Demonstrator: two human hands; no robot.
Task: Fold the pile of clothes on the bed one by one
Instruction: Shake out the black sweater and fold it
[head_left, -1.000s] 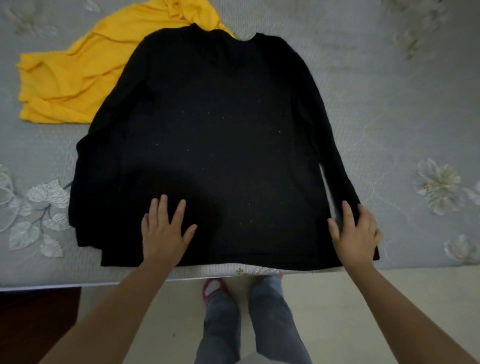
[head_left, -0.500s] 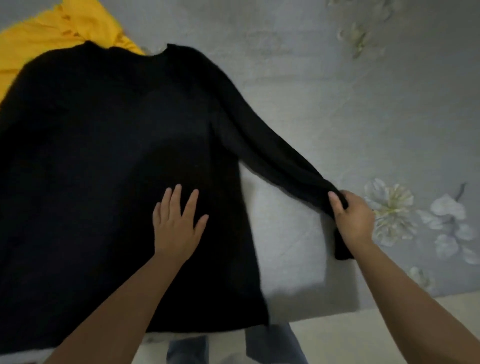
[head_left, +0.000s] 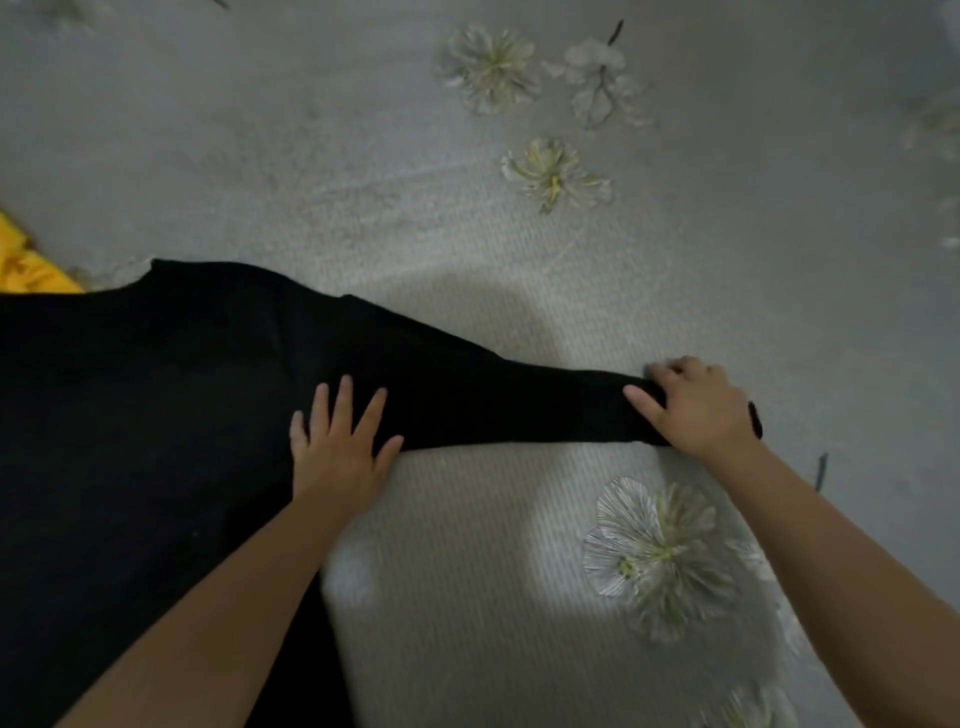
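A black long-sleeved top (head_left: 135, 415) lies flat on the grey bed, filling the left half of the view. Its right sleeve (head_left: 498, 405) stretches straight out to the right. My left hand (head_left: 337, 447) rests flat with spread fingers on the top, near where the sleeve joins the body. My right hand (head_left: 696, 405) grips the sleeve's cuff end, thumb on the fabric and fingers curled over its far edge. A yellow garment (head_left: 26, 260) peeks out at the left edge behind the black top.
The grey bedspread (head_left: 467, 571) with pale embroidered flowers (head_left: 660, 551) extends to the right and far side. More flowers (head_left: 556, 171) lie beyond the sleeve.
My right hand has pulled the sleeve outward and up until it lies straight to the right. My left hand slid toward the sleeve's base. The view has shifted right.
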